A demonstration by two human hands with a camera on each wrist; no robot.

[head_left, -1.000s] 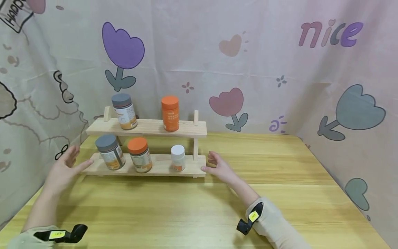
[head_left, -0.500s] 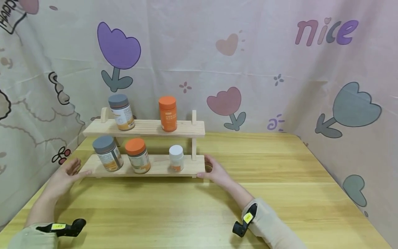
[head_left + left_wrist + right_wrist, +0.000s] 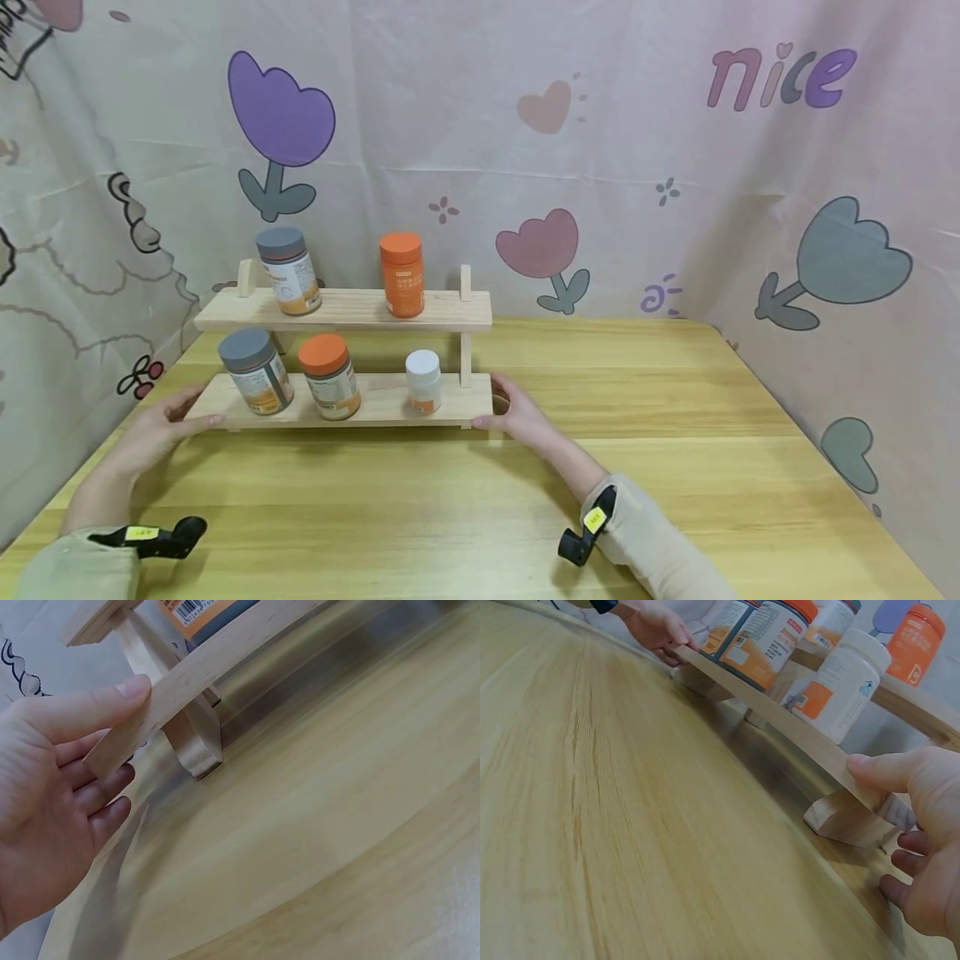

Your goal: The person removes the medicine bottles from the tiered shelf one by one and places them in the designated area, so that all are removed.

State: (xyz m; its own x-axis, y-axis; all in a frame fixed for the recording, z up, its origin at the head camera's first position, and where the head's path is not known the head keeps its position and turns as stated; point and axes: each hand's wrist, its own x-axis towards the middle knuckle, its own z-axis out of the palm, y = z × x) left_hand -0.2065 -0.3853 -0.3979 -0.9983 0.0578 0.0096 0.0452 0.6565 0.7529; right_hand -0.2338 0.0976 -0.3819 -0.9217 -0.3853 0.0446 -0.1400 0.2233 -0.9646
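A two-tier wooden display shelf [image 3: 386, 390] stands on the table. My left hand [image 3: 153, 432] grips the left end of its lower board, thumb on the front edge and fingers [image 3: 105, 796] beneath in the left wrist view. At the opposite end my right hand [image 3: 525, 417] holds the same board, its thumb [image 3: 881, 771] at the front edge. On the lower board are a grey-lidded jar [image 3: 258, 383], an orange-lidded jar [image 3: 332, 390] and a small white bottle [image 3: 423, 385]. The upper board carries another grey-lidded jar [image 3: 291, 282] and an orange bottle [image 3: 402, 283].
The light wooden table [image 3: 360, 508] stretches in front of the shelf and off to the right. A patterned cloth [image 3: 435, 108] hangs close behind and along both sides. Small black cameras [image 3: 585, 533] are strapped to both sleeves.
My right hand has moved in onto the shelf's right end, and then my left hand has closed on the left end. The jars and bottles keep their places on the boards; the head view shifts slightly.
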